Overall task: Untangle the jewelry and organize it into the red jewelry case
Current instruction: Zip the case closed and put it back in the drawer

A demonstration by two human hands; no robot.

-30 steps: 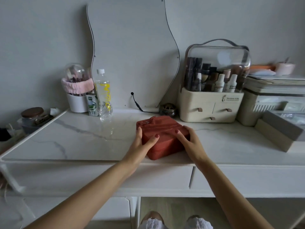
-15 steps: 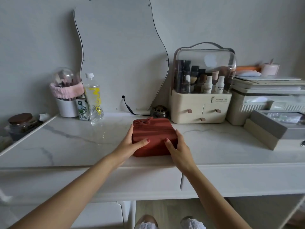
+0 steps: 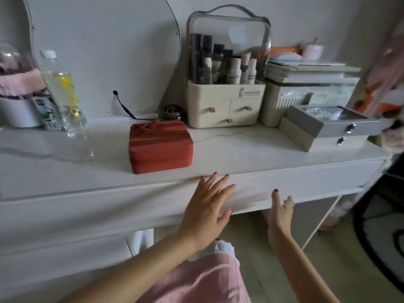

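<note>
The red jewelry case (image 3: pixel 160 145) sits closed on the white marble-top vanity (image 3: pixel 251 149), near its front edge, with nothing touching it. My left hand (image 3: pixel 207 206) is spread with straight fingers in front of the vanity's drawer face, below and right of the case. To its right my right hand (image 3: pixel 281 217) is also held out with fingers extended and holds nothing. No loose jewelry is visible.
A cream cosmetics organizer (image 3: pixel 226 84) with a clear lid stands behind the case. Two stacked grey and beige boxes (image 3: pixel 328 127) lie at the right. A water bottle (image 3: pixel 62 92) and a white cup (image 3: pixel 19 112) stand at the left. A mirror (image 3: pixel 105 51) leans on the wall.
Both hands have let go of the red case and dropped back to the drawer front. The view has swung right and closer; the case now stands squarely alone.
</note>
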